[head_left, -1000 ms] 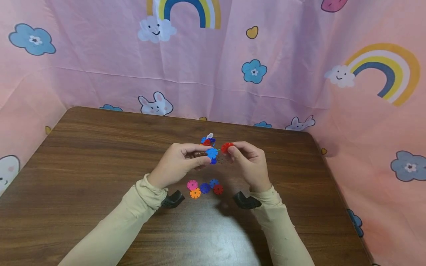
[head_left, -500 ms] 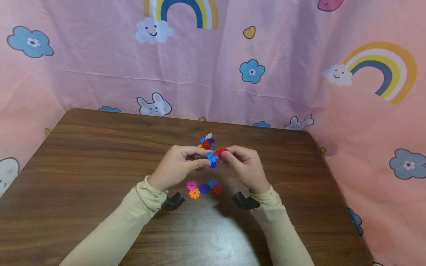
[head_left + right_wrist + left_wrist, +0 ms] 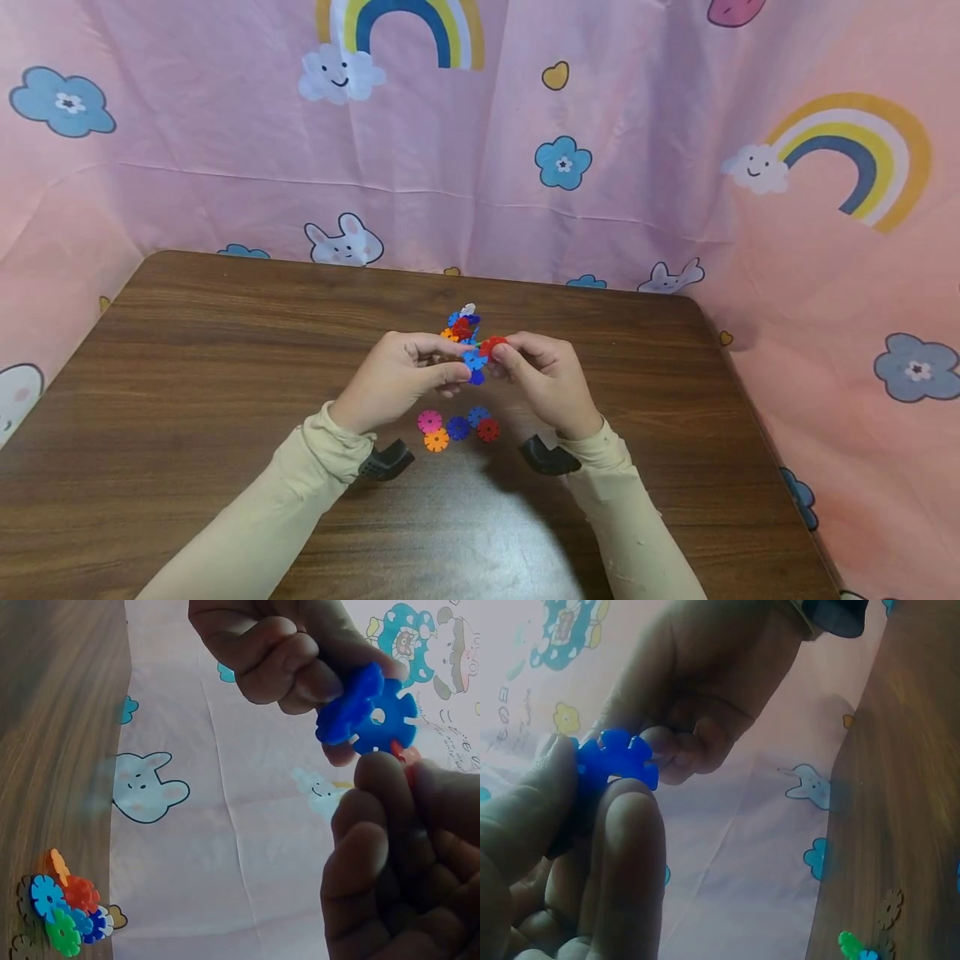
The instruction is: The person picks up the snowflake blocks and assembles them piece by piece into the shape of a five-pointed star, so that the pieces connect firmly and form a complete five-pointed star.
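Note:
Above the middle of the table, my left hand [image 3: 397,379] pinches a light blue notched plastic disc [image 3: 474,360] between thumb and fingers. A darker blue disc [image 3: 352,709] is joined to it at an angle, clearest in the right wrist view. My right hand [image 3: 551,379] pinches a red notched disc [image 3: 492,347] by thumb and fingers. The red disc [image 3: 407,759] meets the light blue disc's rim; whether their slots interlock is hidden by my right fingertips [image 3: 379,776].
Pink [image 3: 430,422], orange [image 3: 437,440], dark blue [image 3: 458,428], blue [image 3: 478,416] and red [image 3: 488,430] discs lie loose nearer me on the wooden table [image 3: 225,350]. Beyond my hands stands a joined multicoloured disc cluster [image 3: 79,900]. A patterned curtain [image 3: 450,217] hangs behind.
My right hand has brought the red disc leftward and slightly down, from apart to against the light blue disc. The left hand keeps its hold with little movement.

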A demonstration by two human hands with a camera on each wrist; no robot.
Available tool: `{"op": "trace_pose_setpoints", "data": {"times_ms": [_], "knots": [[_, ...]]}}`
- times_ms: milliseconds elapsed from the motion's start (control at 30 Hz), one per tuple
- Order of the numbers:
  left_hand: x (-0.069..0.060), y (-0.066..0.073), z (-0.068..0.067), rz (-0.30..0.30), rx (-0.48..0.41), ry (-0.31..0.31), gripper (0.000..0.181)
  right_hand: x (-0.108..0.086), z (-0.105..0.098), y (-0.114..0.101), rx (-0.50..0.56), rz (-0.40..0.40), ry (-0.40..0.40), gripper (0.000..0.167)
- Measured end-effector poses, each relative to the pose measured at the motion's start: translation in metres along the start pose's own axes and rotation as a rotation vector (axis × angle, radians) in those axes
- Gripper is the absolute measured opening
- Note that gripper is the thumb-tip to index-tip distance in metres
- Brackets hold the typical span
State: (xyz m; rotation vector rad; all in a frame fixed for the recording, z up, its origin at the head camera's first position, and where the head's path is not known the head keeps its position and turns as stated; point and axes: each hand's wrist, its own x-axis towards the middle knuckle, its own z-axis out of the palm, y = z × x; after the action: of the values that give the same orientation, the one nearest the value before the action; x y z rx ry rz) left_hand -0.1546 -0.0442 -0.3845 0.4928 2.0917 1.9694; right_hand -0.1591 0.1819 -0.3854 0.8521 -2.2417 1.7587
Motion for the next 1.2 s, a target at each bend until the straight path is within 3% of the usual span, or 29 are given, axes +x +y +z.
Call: {"op": "trace_pose_setpoints", "data": {"times_ms": [200, 500, 933, 1200], "knots": [[0.000, -0.002, -0.001, -0.036, -0.029, 0.000, 0.025, 0.000, 0.003, 0.003, 0.020, 0.032, -0.007, 0.016], [0.002, -0.009, -0.002, -0.014, -0.047, 0.014, 0.026, -0.001, 0.008, 0.008, 0.057, 0.081, 0.003, 0.017], [0.002, -0.005, 0.006, 0.003, -0.057, 0.051, 0.028, -0.005, 0.011, 0.012, 0.069, 0.031, 0.058, 0.020], [0.003, -0.004, 0.001, -0.013, -0.053, 0.020, 0.030, -0.001, 0.013, 0.010, 0.081, 0.041, 0.049, 0.020]]}}
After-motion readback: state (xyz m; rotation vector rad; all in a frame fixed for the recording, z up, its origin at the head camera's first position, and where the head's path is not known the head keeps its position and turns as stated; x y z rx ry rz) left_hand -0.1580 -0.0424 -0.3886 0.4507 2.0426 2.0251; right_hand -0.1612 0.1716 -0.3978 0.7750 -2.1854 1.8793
